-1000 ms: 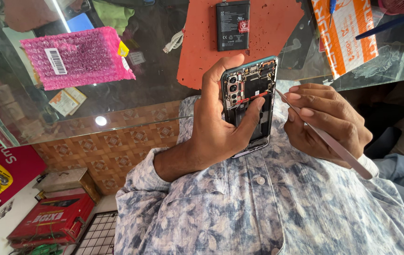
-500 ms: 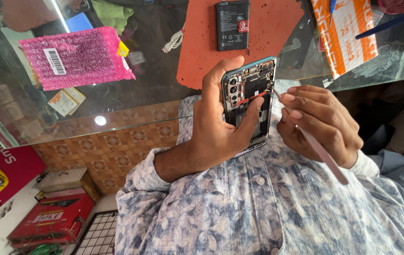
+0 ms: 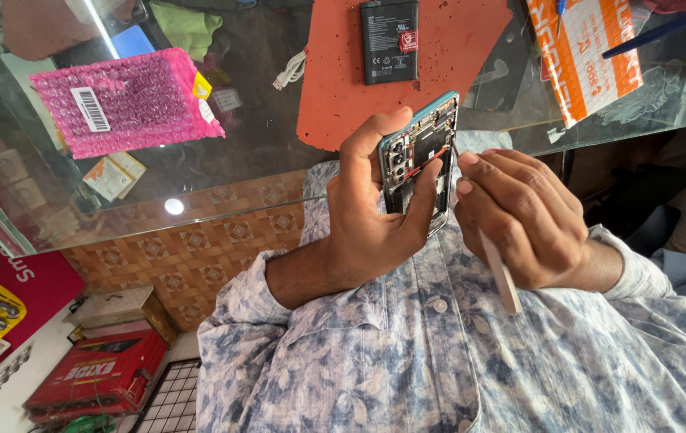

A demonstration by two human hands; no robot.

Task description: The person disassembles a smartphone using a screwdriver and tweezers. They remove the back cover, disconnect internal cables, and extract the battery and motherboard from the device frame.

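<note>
Currently the left hand (image 3: 375,216) grips an opened smartphone (image 3: 421,160), back cover off, held upright above the glass counter (image 3: 223,172). The right hand (image 3: 519,216) is closed round a slim pale pry tool (image 3: 499,273), its tip at the phone's right edge. Doing this well probably needs a steady grip and light, shallow pressure, sparing the exposed board. On the orange mat (image 3: 335,88) lies a loose black battery (image 3: 389,40); a pink bubble-wrap pouch (image 3: 123,100) sits shut, contents hidden.

Bright even daylight, sharp focus, glare streak + small light spot on glass counter (image 3: 199,216), reflections in glass, soft shadows under hands, slight wide-angle stretch at edges
</note>
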